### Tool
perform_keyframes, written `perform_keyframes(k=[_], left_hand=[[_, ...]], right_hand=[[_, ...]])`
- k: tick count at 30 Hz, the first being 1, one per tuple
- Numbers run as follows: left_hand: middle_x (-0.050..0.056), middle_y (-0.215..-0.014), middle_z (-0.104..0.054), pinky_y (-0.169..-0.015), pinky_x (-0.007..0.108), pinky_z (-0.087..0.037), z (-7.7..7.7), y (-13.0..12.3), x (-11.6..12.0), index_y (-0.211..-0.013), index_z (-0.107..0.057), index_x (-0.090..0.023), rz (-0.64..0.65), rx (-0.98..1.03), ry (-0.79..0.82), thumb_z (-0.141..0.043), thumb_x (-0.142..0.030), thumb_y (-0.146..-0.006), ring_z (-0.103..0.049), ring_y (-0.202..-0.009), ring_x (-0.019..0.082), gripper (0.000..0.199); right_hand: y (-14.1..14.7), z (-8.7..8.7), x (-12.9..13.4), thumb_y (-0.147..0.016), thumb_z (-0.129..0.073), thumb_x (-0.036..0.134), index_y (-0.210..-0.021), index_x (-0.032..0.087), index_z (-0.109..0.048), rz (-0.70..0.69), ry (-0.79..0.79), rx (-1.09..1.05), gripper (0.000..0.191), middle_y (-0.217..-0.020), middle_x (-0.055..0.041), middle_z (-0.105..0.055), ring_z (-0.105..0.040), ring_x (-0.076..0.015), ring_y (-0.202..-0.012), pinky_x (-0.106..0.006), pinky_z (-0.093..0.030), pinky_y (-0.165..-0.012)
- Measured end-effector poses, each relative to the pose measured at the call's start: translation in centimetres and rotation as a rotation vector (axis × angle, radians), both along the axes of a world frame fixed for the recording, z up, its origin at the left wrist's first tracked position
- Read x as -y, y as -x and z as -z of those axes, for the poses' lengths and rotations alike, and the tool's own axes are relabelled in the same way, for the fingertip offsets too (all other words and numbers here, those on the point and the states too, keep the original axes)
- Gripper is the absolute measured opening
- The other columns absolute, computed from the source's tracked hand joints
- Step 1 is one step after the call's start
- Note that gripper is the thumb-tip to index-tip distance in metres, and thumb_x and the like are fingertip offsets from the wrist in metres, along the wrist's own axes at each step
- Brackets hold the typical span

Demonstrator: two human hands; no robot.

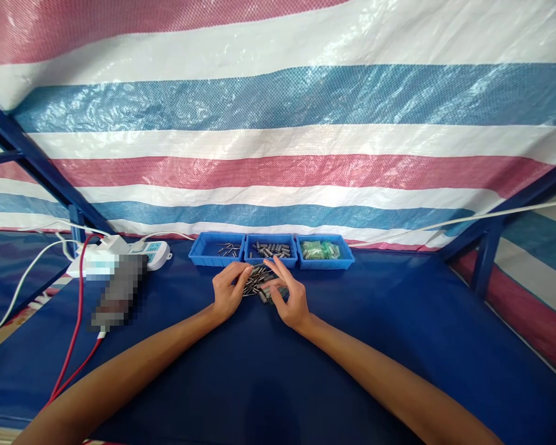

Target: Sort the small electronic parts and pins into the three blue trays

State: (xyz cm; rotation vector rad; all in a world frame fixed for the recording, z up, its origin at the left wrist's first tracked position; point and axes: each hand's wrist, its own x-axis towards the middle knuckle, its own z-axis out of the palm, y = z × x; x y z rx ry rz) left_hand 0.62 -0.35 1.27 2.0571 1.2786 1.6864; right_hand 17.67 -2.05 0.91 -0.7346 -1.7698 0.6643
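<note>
Touching the pile of small metal parts [256, 282], the left hand [228, 289] pinches its rim, nearly closed. The right hand [289, 300] is half open above the pile's right side; whether it holds something, I cannot tell.

Both arms bare, both reaching forward from the lower corners of the view and converging. Left forearm [143, 364] slants inward to a nearly straight wrist [210, 316]. Left hand [228, 290]: back upward, fingers curled, thumb [241, 283] angled forward beside the index finger; contact at the tips unclear. Right hand [291, 300]: level with the left, a short gap between them; fingers partly extended and spread toward the left hand, thumb [278, 298] apart and nearer the body. Right forearm [380, 368] slants outward behind its hand.
</note>
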Motion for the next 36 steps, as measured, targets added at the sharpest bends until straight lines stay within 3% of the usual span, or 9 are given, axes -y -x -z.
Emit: perform_keyframes(k=[17,36], left_hand=[[0.004,-0.076,-0.066,-0.067,0.027,-0.047,0.05,0.02,-0.07,-0.081,-0.067,-0.017,-0.017,0.014,0.021,-0.053,-0.030,-0.089,-0.060,-0.068,0.014,0.021],[0.005,-0.077,-0.066,-0.069,0.028,-0.047,0.17,0.15,-0.36,-0.081,-0.066,-0.016,0.063,0.003,0.063,-0.050,-0.031,-0.090,-0.059,-0.072,0.015,0.024]], right_hand=[[0.02,-0.11,0.01,-0.091,-0.041,0.022,-0.144,0.024,-0.024,0.018,-0.012,-0.003,0.056,-0.136,-0.0119,-0.050,-0.069,-0.0168,-0.082,-0.033,-0.058,-0.075],[-0.31,-0.03,0.02,-0.092,-0.042,0.026,-0.143,0.023,-0.026,0.003,0.009,-0.010,0.054,-0.134,-0.0129,-0.052,-0.069,-0.0168,-0.075,-0.036,-0.057,-0.077]])
